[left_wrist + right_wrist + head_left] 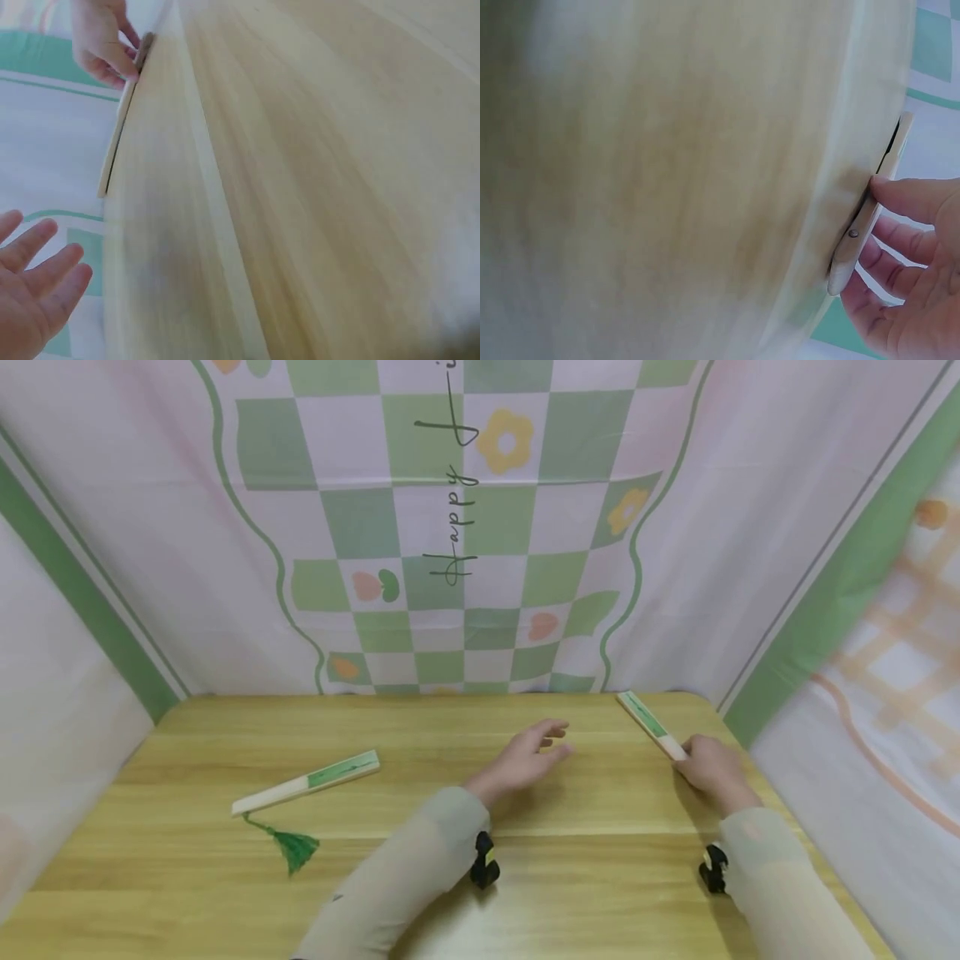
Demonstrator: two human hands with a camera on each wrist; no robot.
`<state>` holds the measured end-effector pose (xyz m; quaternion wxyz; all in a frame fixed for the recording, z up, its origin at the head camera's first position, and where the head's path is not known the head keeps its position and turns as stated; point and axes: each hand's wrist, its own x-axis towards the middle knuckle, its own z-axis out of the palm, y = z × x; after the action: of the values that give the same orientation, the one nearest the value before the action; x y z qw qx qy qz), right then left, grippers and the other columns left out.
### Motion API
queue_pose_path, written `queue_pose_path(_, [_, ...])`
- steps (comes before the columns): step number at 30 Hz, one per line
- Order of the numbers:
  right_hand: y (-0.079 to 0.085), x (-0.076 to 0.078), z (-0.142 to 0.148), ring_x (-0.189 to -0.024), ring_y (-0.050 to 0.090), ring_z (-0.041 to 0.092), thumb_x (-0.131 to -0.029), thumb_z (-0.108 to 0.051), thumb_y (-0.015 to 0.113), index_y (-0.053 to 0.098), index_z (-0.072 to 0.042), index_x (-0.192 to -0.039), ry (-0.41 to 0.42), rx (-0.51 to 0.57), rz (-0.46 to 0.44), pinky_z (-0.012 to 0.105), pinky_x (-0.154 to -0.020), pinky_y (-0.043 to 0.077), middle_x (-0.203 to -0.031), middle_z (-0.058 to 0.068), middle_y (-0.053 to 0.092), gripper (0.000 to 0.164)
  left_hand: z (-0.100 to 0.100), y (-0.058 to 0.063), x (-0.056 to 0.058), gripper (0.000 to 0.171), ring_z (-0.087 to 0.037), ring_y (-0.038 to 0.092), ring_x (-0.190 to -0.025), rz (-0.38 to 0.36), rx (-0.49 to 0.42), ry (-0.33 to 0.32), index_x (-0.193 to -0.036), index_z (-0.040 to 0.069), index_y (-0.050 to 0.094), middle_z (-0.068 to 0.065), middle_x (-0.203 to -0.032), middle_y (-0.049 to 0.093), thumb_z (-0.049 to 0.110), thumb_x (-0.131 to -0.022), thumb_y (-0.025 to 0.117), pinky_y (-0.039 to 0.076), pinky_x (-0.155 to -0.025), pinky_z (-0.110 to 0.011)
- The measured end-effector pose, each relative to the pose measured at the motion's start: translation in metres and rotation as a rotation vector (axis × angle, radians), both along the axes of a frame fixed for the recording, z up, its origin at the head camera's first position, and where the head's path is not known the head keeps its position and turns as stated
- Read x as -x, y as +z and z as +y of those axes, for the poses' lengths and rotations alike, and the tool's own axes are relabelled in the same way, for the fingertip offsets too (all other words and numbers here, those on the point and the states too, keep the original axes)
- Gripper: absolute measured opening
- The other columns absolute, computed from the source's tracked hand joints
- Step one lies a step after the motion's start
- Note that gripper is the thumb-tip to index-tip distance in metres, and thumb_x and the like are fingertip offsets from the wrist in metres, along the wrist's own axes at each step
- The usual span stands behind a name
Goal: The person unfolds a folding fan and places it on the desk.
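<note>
A folded hand fan [643, 716] with a green-and-white leaf lies slantwise at the table's back right. My right hand [712, 768] pinches its pale handle end between thumb and fingers. From the right wrist view, the thumb presses one side of this folding fan [855, 240] near its rivet, with fingers on the other side. My left hand [525, 758] hovers over the middle of the table, fingers spread and holding nothing; the left wrist view shows its fingers [46, 277] loosely extended. A second folding fan [307, 782], closed, lies at the left with a green tassel [295, 850].
The wooden table [570, 893] ends at a printed cloth backdrop [480, 527] with green checks and flowers. More cloth hangs along both sides. Small black devices [485, 860] sit at the wrists over pale sleeves.
</note>
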<state>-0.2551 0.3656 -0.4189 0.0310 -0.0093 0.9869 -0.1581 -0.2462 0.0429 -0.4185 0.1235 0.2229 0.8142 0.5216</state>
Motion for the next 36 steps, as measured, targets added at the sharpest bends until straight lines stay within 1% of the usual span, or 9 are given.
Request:
queue_pose_path(5, [0.003, -0.003, -0.001, -0.068, 0.055, 0.025, -0.087, -0.013, 0.063, 0.062, 0.01, -0.092, 0.0, 0.066, -0.057, 0.033, -0.059, 0.044, -0.079, 0.017, 0.062, 0.024, 0.007, -0.001, 0.006, 0.048, -0.03, 0.052, -0.133, -0.032, -0.092, 0.067, -0.147, 0.013, 0.044, -0.01, -0.145, 0.053, 0.035, -0.105, 0.048, 0.045, -0.11, -0.039])
queue_pose_path(12, [0.011, -0.009, -0.008, -0.064, 0.054, 0.021, -0.086, -0.015, 0.065, 0.065, 0.005, -0.083, 0.009, 0.098, -0.146, 0.03, -0.057, 0.045, -0.072, 0.009, 0.058, 0.021, 0.023, -0.004, 0.012, 0.039, -0.029, 0.059, -0.124, -0.079, -0.219, 0.18, -0.139, 0.007, 0.052, -0.014, -0.133, 0.062, 0.024, -0.105, 0.05, 0.051, -0.101, -0.037])
queue_pose_path(13, [0.011, -0.009, -0.009, -0.064, 0.053, 0.02, -0.087, -0.015, 0.065, 0.065, 0.004, -0.082, 0.009, 0.102, -0.156, 0.03, -0.057, 0.045, -0.071, 0.008, 0.057, 0.02, 0.025, -0.005, 0.012, 0.038, -0.028, 0.06, -0.122, -0.102, -0.244, 0.198, -0.138, 0.006, 0.053, -0.014, -0.132, 0.063, 0.023, -0.104, 0.051, 0.051, -0.099, -0.037])
queue_pose_path(15, [0.01, -0.01, -0.01, -0.063, 0.053, 0.019, -0.087, -0.015, 0.065, 0.064, 0.003, -0.08, 0.011, 0.115, -0.163, 0.03, -0.057, 0.045, -0.07, 0.007, 0.057, 0.02, 0.028, -0.007, 0.013, 0.039, -0.03, 0.061, -0.122, -0.183, -0.305, 0.228, -0.138, 0.006, 0.054, -0.013, -0.132, 0.063, 0.024, -0.103, 0.052, 0.052, -0.098, -0.041])
queue_pose_path(20, [0.008, -0.013, -0.015, -0.065, 0.054, 0.02, -0.087, -0.015, 0.066, 0.064, 0.005, -0.083, 0.007, 0.131, -0.125, 0.029, -0.057, 0.045, -0.073, 0.009, 0.059, 0.021, 0.034, -0.005, 0.015, 0.041, -0.032, 0.059, -0.126, -0.463, -0.522, 0.314, -0.139, 0.01, 0.053, -0.009, -0.135, 0.063, 0.024, -0.101, 0.055, 0.048, -0.105, -0.051])
queue_pose_path(22, [0.008, -0.015, -0.017, -0.066, 0.055, 0.021, -0.085, -0.015, 0.067, 0.064, 0.008, -0.088, 0.013, 0.135, -0.102, 0.03, -0.057, 0.045, -0.075, 0.011, 0.06, 0.023, 0.036, -0.004, 0.015, 0.042, -0.032, 0.059, -0.126, -0.529, -0.576, 0.352, -0.14, 0.011, 0.053, -0.009, -0.135, 0.062, 0.023, -0.1, 0.054, 0.046, -0.107, -0.051])
queue_pose_path(25, [0.009, -0.017, -0.023, -0.067, 0.056, 0.021, -0.083, -0.014, 0.069, 0.062, 0.012, -0.094, 0.031, 0.146, -0.077, 0.03, -0.058, 0.047, -0.079, 0.015, 0.062, 0.029, 0.038, -0.003, 0.013, 0.044, -0.034, 0.058, -0.127, -0.584, -0.617, 0.401, -0.141, 0.008, 0.05, -0.012, -0.137, 0.061, 0.023, -0.1, 0.053, 0.045, -0.108, -0.051])
queue_pose_path(29, [0.01, -0.021, -0.035, -0.067, 0.056, 0.02, -0.083, -0.014, 0.068, 0.058, 0.012, -0.099, 0.049, 0.161, -0.061, 0.03, -0.057, 0.048, -0.082, 0.015, 0.062, 0.033, 0.041, -0.003, 0.012, 0.046, -0.037, 0.057, -0.127, -0.648, -0.657, 0.455, -0.141, 0.002, 0.047, -0.017, -0.137, 0.06, 0.022, -0.101, 0.052, 0.045, -0.108, -0.05])
queue_pose_path(36, [0.019, -0.028, -0.065, -0.075, 0.059, 0.023, -0.085, -0.012, 0.066, 0.056, 0.012, -0.106, 0.091, 0.181, -0.032, 0.032, -0.063, 0.051, -0.094, 0.022, 0.065, 0.034, 0.044, -0.008, 0.012, 0.044, -0.036, 0.061, -0.123, -0.711, -0.712, 0.511, -0.137, -0.001, 0.051, -0.018, -0.133, 0.063, 0.019, -0.099, 0.057, 0.047, -0.107, -0.048])
